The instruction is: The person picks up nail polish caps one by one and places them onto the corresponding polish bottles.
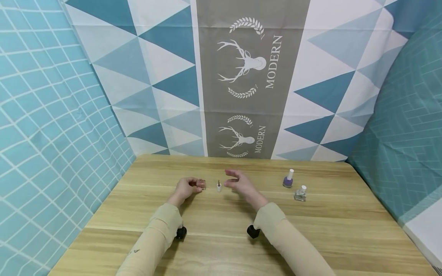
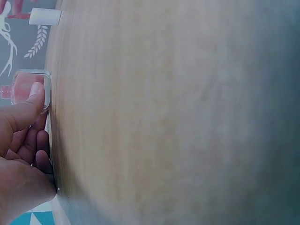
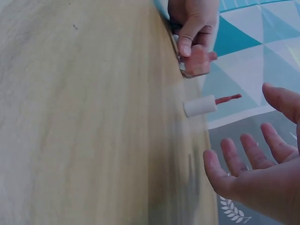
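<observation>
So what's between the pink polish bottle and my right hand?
The white cap, its brush pointing up, stands between the pink bottle and your right hand in the head view.

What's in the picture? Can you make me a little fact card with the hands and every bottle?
Left hand: holding the pink bottle, which has no cap on
Loose white cap: standing on the table, brush pointing up
Right hand: holding nothing, near that cap
Purple bottle: cap on, right side of table
Clear bottle: cap on, near the purple one
</observation>
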Demonstrator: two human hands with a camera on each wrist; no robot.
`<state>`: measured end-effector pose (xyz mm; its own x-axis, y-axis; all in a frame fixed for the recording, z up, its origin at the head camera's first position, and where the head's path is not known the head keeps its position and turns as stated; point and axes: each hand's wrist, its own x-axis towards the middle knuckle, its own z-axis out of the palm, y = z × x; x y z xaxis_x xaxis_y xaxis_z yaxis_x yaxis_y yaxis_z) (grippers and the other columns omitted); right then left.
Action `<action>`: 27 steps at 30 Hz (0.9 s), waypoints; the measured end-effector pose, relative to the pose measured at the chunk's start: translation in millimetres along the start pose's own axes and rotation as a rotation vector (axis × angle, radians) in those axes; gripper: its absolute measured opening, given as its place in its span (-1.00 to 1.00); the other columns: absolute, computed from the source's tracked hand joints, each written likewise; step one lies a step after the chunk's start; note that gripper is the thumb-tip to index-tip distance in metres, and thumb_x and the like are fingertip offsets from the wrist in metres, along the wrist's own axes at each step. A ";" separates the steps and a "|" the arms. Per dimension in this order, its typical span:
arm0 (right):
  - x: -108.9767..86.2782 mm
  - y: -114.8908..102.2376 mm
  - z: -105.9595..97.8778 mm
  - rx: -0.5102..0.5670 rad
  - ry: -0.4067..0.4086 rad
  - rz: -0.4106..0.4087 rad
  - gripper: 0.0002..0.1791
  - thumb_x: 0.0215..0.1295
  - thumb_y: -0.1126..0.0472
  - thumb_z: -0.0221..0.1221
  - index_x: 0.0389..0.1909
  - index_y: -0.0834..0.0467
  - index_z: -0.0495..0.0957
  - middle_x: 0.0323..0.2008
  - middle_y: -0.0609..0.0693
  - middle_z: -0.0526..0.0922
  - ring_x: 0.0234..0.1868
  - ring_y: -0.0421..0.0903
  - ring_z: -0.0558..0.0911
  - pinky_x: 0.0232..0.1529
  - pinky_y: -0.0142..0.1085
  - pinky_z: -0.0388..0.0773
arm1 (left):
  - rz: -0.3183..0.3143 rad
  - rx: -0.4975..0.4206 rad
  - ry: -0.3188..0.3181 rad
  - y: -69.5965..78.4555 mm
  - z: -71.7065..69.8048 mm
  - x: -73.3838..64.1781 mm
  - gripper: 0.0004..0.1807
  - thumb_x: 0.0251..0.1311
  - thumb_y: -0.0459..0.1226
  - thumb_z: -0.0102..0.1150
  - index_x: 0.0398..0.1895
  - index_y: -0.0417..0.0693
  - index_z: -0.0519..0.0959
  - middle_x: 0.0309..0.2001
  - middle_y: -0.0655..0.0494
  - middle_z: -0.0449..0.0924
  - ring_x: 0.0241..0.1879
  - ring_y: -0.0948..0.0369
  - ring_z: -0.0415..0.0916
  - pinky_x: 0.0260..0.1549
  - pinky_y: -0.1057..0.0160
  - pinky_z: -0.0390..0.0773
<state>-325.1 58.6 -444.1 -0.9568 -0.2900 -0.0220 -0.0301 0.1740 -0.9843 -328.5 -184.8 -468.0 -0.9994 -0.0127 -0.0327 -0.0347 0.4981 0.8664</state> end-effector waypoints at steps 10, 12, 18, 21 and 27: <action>8.1 9.8 10.9 -0.051 -0.067 -0.005 -0.31 0.09 0.32 0.29 0.28 0.26 0.31 0.25 0.22 0.39 0.13 0.13 0.49 0.01 -0.10 0.49 | 0.002 0.005 0.005 0.3 -0.2 1.8 -0.60 0.03 -0.39 0.35 -0.03 -0.32 0.56 -0.10 -0.17 0.57 -0.06 0.02 0.48 -0.03 0.08 0.46; 8.8 10.6 12.0 -0.060 -0.077 -0.004 -0.34 0.09 0.33 0.29 0.25 0.29 0.33 0.19 0.22 0.44 0.10 0.11 0.50 0.00 -0.14 0.50 | 0.002 0.003 0.006 -0.1 -0.3 1.7 -0.60 0.02 -0.39 0.35 -0.03 -0.32 0.56 -0.10 -0.16 0.58 -0.07 0.02 0.48 -0.04 0.09 0.46; 13.4 14.2 17.1 -0.137 -0.074 -0.013 -0.44 0.05 0.37 0.32 0.12 0.33 0.44 -0.02 0.18 0.56 -0.05 0.01 0.53 -0.03 -0.21 0.49 | 0.011 0.006 0.010 0.2 -0.3 1.7 -0.62 0.02 -0.39 0.35 -0.05 -0.32 0.57 -0.13 -0.16 0.58 -0.09 0.02 0.48 -0.06 0.10 0.47; 16.2 16.6 19.1 -0.170 -0.066 0.000 -0.48 0.04 0.38 0.33 0.08 0.31 0.47 -0.09 0.15 0.57 -0.11 -0.05 0.52 -0.11 -0.27 0.48 | 0.008 0.007 0.012 0.5 -0.3 1.4 -0.62 0.01 -0.39 0.36 -0.06 -0.32 0.57 -0.13 -0.16 0.58 -0.09 0.02 0.48 -0.06 0.10 0.47; 18.9 14.9 20.5 -0.235 -0.057 0.001 -0.55 0.05 0.37 0.33 0.02 0.30 0.50 -0.18 0.10 0.56 -0.20 -0.09 0.49 -0.23 -0.35 0.47 | 0.007 0.011 0.018 1.3 0.1 0.4 -0.62 0.02 -0.40 0.34 -0.04 -0.32 0.56 -0.11 -0.17 0.58 -0.07 0.01 0.48 -0.05 0.09 0.47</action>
<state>-337.7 36.3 -462.7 -0.9393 -0.3408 -0.0392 -0.1019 0.3865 -0.9166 -328.9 -184.1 -466.9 -0.9995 -0.0251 -0.0173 -0.0277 0.5077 0.8611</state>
